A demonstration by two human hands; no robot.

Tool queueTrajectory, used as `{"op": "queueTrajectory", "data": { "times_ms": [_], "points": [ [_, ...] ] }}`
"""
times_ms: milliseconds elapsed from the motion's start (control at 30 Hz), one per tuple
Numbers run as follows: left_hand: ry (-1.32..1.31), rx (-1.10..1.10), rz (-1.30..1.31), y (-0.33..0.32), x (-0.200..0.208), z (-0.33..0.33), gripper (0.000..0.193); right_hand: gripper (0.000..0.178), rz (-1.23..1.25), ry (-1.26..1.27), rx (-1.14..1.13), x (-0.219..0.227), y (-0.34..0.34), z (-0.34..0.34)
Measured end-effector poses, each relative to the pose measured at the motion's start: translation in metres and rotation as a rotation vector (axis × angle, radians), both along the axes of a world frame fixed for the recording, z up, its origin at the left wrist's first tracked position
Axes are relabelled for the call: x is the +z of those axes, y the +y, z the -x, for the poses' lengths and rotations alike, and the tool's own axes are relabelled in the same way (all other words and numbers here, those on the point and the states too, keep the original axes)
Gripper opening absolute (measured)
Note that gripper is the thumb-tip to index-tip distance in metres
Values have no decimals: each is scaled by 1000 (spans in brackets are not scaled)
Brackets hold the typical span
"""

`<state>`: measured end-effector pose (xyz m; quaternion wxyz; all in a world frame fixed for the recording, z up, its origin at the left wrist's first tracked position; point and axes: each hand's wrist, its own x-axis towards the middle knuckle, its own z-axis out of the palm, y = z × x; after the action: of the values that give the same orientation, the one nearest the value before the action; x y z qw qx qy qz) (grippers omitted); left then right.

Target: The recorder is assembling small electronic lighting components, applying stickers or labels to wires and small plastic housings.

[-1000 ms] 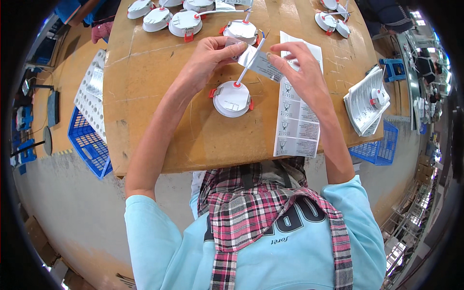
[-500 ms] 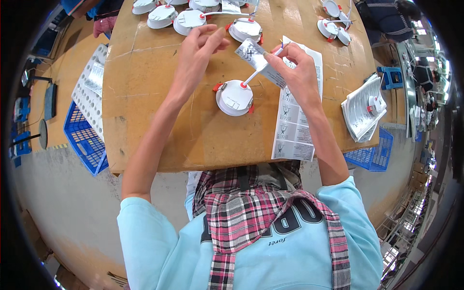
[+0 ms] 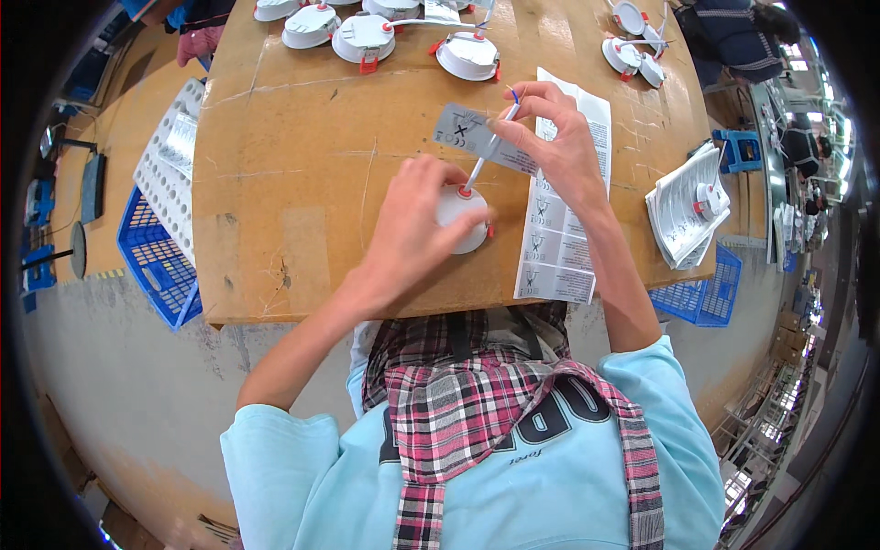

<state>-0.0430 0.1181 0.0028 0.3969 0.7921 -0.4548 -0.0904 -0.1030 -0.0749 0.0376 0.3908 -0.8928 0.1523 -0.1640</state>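
Observation:
A round white recessed downlight (image 3: 452,207) with red spring clips lies on the table in front of me. My left hand (image 3: 410,218) closes on it from the left, its thumb across the near side and fingers at the far edge. From the lamp's red grommet a white cable (image 3: 479,167) rises to my right hand (image 3: 566,154). The fingers of that hand pinch the cable near its end, where thin bare-tipped wires stick out. A silver printed label (image 3: 464,131) juts out leftward from the same pinch. Under my right wrist lies a long sheet of printed labels (image 3: 559,261).
More white downlights (image 3: 364,39) stand along the far edge, with another group (image 3: 623,55) at far right. A paper stack (image 3: 680,215) with a small white part on it is at the right edge. Blue crates (image 3: 160,261) flank the table; a perforated white board (image 3: 170,151) leans left.
My left hand has come down and nearer, from above the table onto the downlight, which has shifted slightly nearer and right. The right hand still pinches cable and label; the label's free end has swung left and down.

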Motion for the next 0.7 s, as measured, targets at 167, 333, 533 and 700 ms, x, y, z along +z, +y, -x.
{"op": "queueTrajectory", "data": {
  "times_ms": [167,333,533,700],
  "points": [
    [1027,-15,370,-3,-9,-65,33,15,41,-44,181,16,3,-1],
    [1370,-391,270,-65,-17,-81,41,13,99,-56,265,19,5,0],
    [1580,-679,156,-95,-27,-68,58,14,-93,-65,235,15,5,3],
    [1559,-863,174,-83,-27,-89,53,15,1,-90,257,10,-5,6]
  ]
}}
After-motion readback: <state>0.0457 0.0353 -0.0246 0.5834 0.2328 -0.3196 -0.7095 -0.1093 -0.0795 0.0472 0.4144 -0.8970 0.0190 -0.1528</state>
